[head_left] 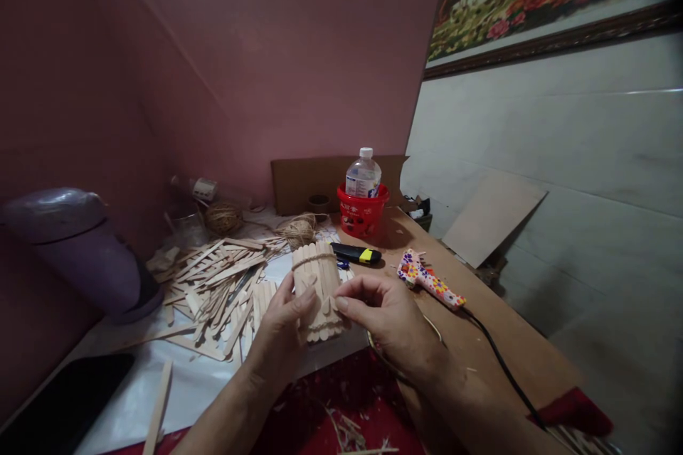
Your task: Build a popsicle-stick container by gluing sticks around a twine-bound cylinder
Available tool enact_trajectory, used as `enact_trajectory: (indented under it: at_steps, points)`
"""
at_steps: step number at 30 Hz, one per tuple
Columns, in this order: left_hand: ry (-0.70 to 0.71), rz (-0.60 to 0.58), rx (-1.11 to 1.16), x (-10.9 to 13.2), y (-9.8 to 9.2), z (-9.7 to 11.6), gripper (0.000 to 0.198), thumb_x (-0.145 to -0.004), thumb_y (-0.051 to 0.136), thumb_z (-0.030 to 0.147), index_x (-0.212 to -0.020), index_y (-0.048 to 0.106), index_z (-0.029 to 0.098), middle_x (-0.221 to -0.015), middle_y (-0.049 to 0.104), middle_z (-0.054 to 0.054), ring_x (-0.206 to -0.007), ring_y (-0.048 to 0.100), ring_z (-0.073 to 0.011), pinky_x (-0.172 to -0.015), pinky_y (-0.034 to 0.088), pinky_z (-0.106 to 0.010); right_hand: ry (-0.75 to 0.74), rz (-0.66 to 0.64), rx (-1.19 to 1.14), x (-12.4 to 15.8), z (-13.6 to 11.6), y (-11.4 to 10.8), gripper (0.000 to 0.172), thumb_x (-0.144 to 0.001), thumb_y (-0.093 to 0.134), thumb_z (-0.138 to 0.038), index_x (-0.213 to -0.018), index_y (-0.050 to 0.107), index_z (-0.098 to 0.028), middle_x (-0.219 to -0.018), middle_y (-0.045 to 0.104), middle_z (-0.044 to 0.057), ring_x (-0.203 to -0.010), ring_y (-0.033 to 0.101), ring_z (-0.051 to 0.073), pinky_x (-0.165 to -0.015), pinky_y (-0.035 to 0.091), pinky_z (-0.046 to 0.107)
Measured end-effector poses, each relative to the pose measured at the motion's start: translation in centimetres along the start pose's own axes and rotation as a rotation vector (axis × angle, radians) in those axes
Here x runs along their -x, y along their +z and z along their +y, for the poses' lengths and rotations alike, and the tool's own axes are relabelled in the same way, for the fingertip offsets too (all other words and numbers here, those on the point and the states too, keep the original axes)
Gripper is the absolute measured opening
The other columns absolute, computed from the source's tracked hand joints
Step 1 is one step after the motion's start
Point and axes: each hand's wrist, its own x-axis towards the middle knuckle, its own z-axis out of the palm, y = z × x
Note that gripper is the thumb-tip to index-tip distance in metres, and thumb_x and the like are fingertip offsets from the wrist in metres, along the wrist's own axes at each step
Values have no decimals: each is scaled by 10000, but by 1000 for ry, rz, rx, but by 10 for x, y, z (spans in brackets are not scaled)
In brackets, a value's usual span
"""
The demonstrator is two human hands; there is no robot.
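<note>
A small barrel-like holder made of craft sticks point(314, 266), with twine round its upper part, stands tilted in front of me. My left hand point(288, 313) grips it from the left, thumb across its front. On that front are small pointed wooden pieces point(326, 306). My right hand point(381, 313) has thumb and forefinger pinched together at the holder's right side, close to one of those pieces. What lies between these fingertips, if anything, is too small to make out.
Loose craft sticks point(213, 281) are heaped on the left. Beyond the holder lie a ball of twine point(299, 229), a black-and-yellow utility knife point(355, 254) and a red bucket point(361, 217) with a plastic bottle point(363, 176). A flower-patterned glue gun point(430, 281) and its cord rest rightward.
</note>
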Motion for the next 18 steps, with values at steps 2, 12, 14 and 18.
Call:
enact_trajectory:
  at_steps: [2,12,14,18]
  points:
    - [4,-1,-2,0,0,0,573,-632,757,243,-1156,535,182,-909,714,-77,-775,695,-253,-661,543,-330,-5,-3,8,0,0,0,88,-677,673,-237,-698,657,-153,-617,577,-26,-578,481,104,-576,384,250]
    - [54,12,-63,5,8,3,623,-578,785,230,-1142,535,143,-882,710,-98,-722,682,-255,-623,540,-334,-30,-8,32,-1,-3,1,56,-682,666,-180,-643,631,-161,-605,566,-42,-571,488,97,-570,390,237]
    - [75,1,-76,5,10,4,652,-568,785,198,-1159,517,139,-884,705,-100,-735,681,-257,-627,540,-327,-26,-9,24,-1,-4,0,46,-673,671,-177,-648,639,-156,-606,573,-40,-571,492,95,-574,395,236]
    - [88,-15,-77,5,11,4,711,-571,768,164,-1223,485,148,-921,704,-107,-751,680,-260,-632,543,-330,-30,-26,-32,-1,-2,-1,65,-646,698,-186,-642,640,-158,-597,584,-41,-557,501,91,-565,401,233]
